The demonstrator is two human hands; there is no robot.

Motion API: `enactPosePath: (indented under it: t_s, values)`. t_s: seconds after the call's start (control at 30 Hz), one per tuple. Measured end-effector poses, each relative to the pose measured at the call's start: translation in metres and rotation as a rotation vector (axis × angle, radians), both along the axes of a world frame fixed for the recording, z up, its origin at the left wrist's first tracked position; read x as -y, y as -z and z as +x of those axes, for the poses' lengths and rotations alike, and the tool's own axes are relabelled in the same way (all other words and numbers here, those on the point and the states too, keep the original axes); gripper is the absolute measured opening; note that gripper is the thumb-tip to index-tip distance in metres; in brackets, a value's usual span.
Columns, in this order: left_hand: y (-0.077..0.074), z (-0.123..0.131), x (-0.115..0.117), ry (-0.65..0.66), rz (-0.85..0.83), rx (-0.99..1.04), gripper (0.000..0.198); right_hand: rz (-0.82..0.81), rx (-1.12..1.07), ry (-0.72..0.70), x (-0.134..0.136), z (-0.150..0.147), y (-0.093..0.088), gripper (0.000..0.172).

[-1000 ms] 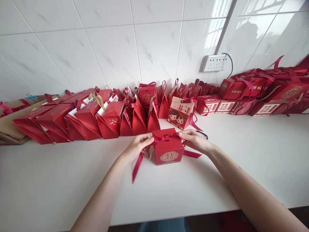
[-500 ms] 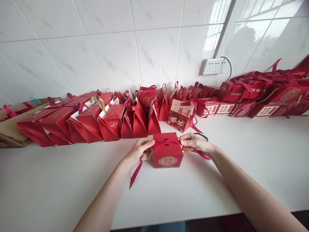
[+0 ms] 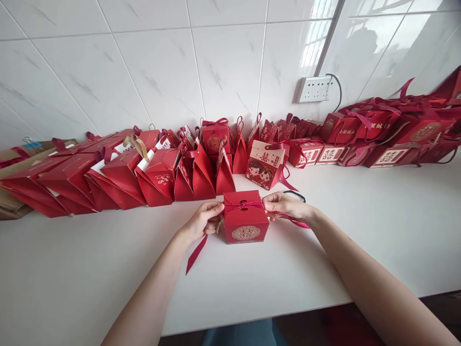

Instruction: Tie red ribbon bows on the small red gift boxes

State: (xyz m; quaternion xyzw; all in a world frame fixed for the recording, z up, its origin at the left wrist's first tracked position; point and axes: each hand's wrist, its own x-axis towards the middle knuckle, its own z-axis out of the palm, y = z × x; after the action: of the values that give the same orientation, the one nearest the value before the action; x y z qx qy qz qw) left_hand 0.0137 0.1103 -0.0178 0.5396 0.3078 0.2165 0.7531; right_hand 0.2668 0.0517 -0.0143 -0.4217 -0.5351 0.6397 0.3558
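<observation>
A red gift box [image 3: 246, 233] with a round gold emblem on its front stands upright on the white table. A dark red ribbon [image 3: 244, 205] runs across its top and is knotted at the middle. At the box's left side, my left hand [image 3: 204, 220] pinches the ribbon, and one loose end hangs down below the fingers. My right hand [image 3: 286, 206] grips the ribbon at the right side, its other end trailing out under the palm. Part of a gold cord shows by the left fingers.
Behind the box stands a cream-and-red box with cartoon figures [image 3: 264, 166]. Red gift boxes [image 3: 158, 175] line the wall on the left, and more boxes [image 3: 414, 127] are piled at the right. A power strip [image 3: 314, 90] is on the tiled wall. The table's front edge [image 3: 259, 319] runs below.
The ribbon across the top looks drawn tighter and flatter at the knot. Both hands keep hold of it at the box's sides. The view has shifted slightly.
</observation>
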Motion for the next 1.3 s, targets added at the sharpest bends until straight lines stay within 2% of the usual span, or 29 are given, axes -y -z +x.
enactPosePath:
  t_s: [0.23,0.43,0.6,0.97,1.3]
  values:
    - [-0.0007,-0.0033,-0.0008,0.011,0.013,-0.012,0.037,0.023,-0.014,-0.001,0.003,-0.0026,-0.0012,0.041]
    - [-0.0007,-0.002,-0.0006,0.0,0.033,-0.041,0.027,0.03,-0.017,-0.035,0.0027,-0.002,0.0003,0.042]
    - [-0.0013,-0.001,0.0005,-0.004,0.048,-0.078,0.029,0.036,-0.008,-0.048,0.0023,-0.0026,-0.0005,0.043]
    - [-0.0059,-0.0028,0.0034,0.002,0.046,-0.097,0.045,0.036,0.005,-0.035,0.0016,-0.0019,0.0015,0.043]
    - [-0.0048,-0.004,0.0014,0.036,0.037,-0.073,0.041,0.047,0.013,-0.03,0.0022,-0.0011,0.0015,0.043]
